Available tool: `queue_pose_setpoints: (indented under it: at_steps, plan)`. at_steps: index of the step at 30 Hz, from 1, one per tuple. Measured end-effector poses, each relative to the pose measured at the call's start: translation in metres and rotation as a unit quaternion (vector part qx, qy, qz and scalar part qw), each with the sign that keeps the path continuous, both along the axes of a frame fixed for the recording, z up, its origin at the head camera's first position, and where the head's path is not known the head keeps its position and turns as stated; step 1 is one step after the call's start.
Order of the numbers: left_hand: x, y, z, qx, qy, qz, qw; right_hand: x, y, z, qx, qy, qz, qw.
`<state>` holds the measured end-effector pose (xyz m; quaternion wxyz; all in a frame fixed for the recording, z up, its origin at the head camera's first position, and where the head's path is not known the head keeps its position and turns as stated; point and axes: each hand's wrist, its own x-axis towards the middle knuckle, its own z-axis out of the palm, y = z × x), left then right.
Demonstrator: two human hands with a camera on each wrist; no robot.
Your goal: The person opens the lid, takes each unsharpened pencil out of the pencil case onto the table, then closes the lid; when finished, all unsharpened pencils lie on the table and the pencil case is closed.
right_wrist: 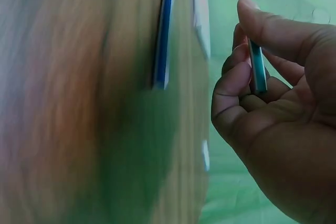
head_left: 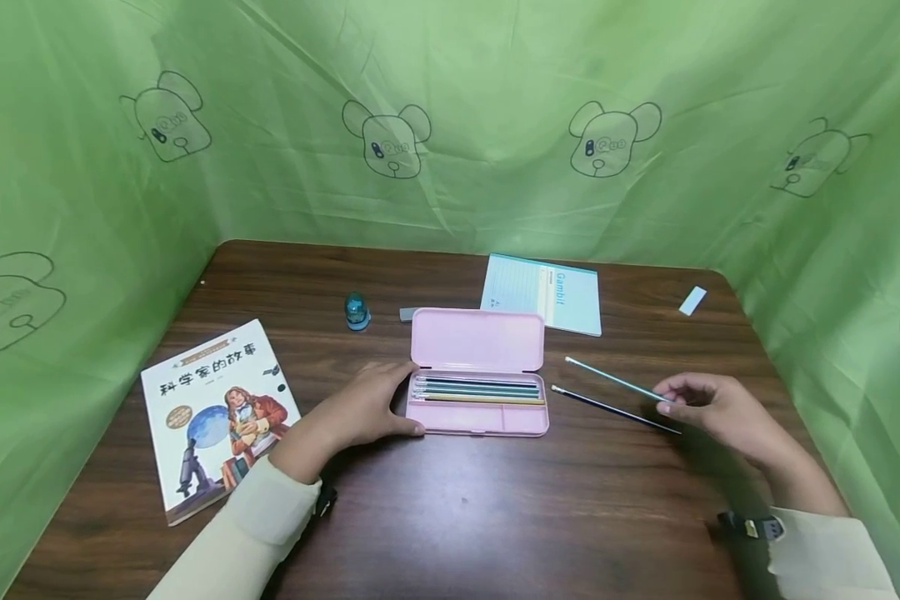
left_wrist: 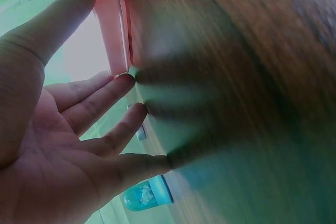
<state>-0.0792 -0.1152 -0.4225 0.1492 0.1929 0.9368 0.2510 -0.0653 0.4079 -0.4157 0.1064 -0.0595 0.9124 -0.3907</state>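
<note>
A pink pencil case lies with its lid up, several pencils side by side in its rear compartment. At the case's left end rests my left hand, thumb by the near corner and the other fingers spread out almost straight toward the hinge side. My right hand pinches a teal pencil by one end between thumb and fingers, raised off the table in the right wrist view. A dark blue pencil lies on the table between that hand and the case.
A picture-covered book lies at the left. Behind the case are a teal pencil sharpener, a grey strip partly hidden by the lid, and a light blue notebook. A white eraser-like block sits far right. Green curtains surround the table.
</note>
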Motion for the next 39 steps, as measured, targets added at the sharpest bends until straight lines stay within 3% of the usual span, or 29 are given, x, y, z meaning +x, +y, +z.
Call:
queue_pose_setpoints:
  at_steps: [8, 22, 30, 39]
  plan:
    - [0.001, 0.000, 0.002, -0.005, -0.005, 0.003, 1.0000, -0.002, 0.007, -0.017, 0.019, -0.017, 0.011, 1.000]
    - [0.001, 0.002, 0.002, -0.004, -0.011, 0.005, 0.9999, -0.006, 0.004, -0.023, 0.038, -0.035, 0.004, 0.999]
    - [-0.001, -0.002, -0.001, -0.002, 0.023, -0.017, 0.9996, -0.009, 0.003, -0.023, 0.031, -0.028, 0.012, 0.999]
    - [0.000, -0.002, -0.001, -0.003, 0.015, -0.015, 0.9998, -0.012, -0.017, -0.007, 0.029, -0.023, 0.016, 0.999]
